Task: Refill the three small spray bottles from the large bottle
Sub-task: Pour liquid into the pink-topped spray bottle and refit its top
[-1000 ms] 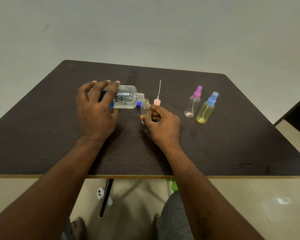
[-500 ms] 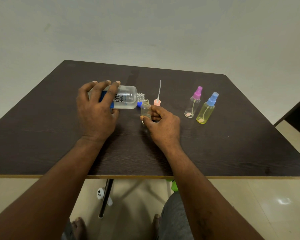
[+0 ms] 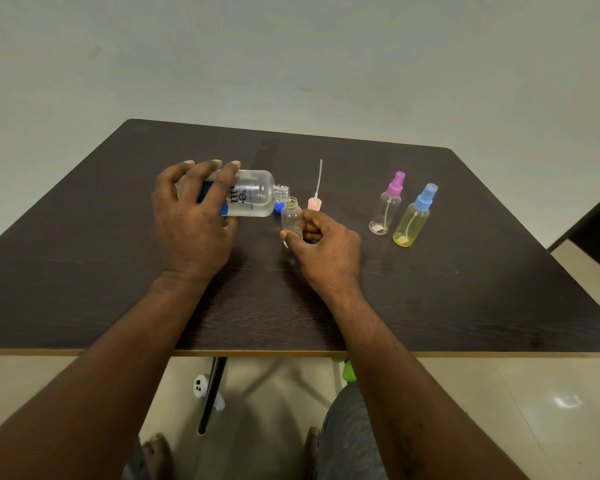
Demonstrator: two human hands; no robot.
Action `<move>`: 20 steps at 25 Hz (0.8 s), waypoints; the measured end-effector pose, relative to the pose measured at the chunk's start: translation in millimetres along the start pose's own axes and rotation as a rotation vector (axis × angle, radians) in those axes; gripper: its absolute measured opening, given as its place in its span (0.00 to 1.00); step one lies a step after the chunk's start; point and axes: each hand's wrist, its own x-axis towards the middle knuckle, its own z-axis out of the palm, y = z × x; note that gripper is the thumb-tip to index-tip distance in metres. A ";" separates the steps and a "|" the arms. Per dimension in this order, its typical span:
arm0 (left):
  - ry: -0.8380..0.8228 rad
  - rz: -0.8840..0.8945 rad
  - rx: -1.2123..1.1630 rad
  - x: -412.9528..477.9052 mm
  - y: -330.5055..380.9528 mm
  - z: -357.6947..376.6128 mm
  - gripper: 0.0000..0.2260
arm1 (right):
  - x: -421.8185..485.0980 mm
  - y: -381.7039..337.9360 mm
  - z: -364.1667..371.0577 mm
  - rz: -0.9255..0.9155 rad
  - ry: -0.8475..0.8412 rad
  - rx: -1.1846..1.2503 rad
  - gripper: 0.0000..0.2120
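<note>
The large bottle [image 3: 253, 197] is gripped by the left hand [image 3: 194, 223], whose fingers are spread and curled over its labelled body. It is laid almost level so that its open neck points toward 3 o'clock. Just under that neck, the small open bottle [image 3: 291, 220] is pinched low on its body between the thumb and curled fingers of the right hand [image 3: 326, 247]. It is held upright near the middle of the table [image 3: 465, 289], so the mouth is left free and steady to catch the liquid. Whether a stream is running cannot be told. A blue cap [image 3: 278, 208], judged to be the large bottle's, is parked at 11 o'clock of the small bottle, behind the neck. The pink spray head [image 3: 315, 203] is stood at 1 o'clock of the small bottle with its dip tube pointing up, presumably so the tube is kept off the tabletop. Well apart at 3 o'clock, the purple-topped spray bottle [image 3: 388, 206] and the blue-topped spray bottle [image 3: 414, 220] are stood side by side with their heads on, out of the way of the pouring. The first of three refills is judged to be in hand.
</note>
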 end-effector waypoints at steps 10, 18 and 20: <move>-0.007 0.008 0.011 -0.2 -1.5 0.5 0.30 | -0.1 -2.6 -0.7 0.001 -0.007 0.010 0.17; -0.001 0.012 0.007 -0.9 -2.3 0.2 0.31 | -0.9 -3.3 -1.3 -0.005 0.000 0.000 0.17; -0.003 0.013 0.002 -0.5 -1.6 0.1 0.31 | -0.9 -3.8 -1.3 -0.010 0.009 0.001 0.17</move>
